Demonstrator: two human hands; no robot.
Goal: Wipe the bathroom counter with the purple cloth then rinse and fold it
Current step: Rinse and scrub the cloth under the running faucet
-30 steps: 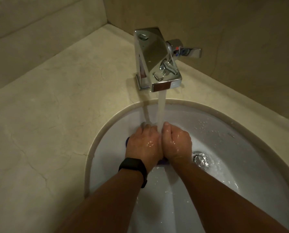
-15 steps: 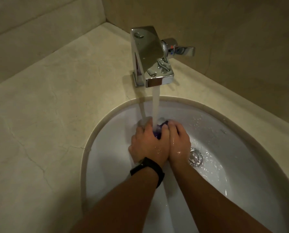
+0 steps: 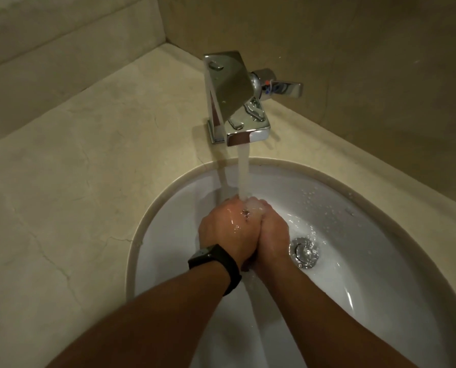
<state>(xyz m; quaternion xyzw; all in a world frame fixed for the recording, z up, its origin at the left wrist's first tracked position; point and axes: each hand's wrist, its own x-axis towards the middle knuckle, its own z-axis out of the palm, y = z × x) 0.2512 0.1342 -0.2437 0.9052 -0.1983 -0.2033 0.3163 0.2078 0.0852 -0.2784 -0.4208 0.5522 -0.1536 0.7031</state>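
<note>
My left hand [image 3: 227, 232] and my right hand [image 3: 272, 232] are pressed side by side over the white sink basin [image 3: 354, 235], knuckles up and fingers curled downward. Both hands squeeze the purple cloth between them, and they cover it almost completely. Water [image 3: 243, 171] runs from the chrome faucet [image 3: 229, 94] onto the fingers where the hands meet. Both hands are wet and shiny.
The beige stone counter [image 3: 89, 168] surrounds the basin and meets tiled walls at the back. The faucet's lever handle [image 3: 285, 88] points right. A chrome drain [image 3: 304, 252] lies just right of my right hand. A black band [image 3: 216, 264] is on my left wrist.
Half a second ago a bit of purple cloth showed between my fingertips under the stream. My hands have closed tighter together and it no longer shows. Water keeps running.
</note>
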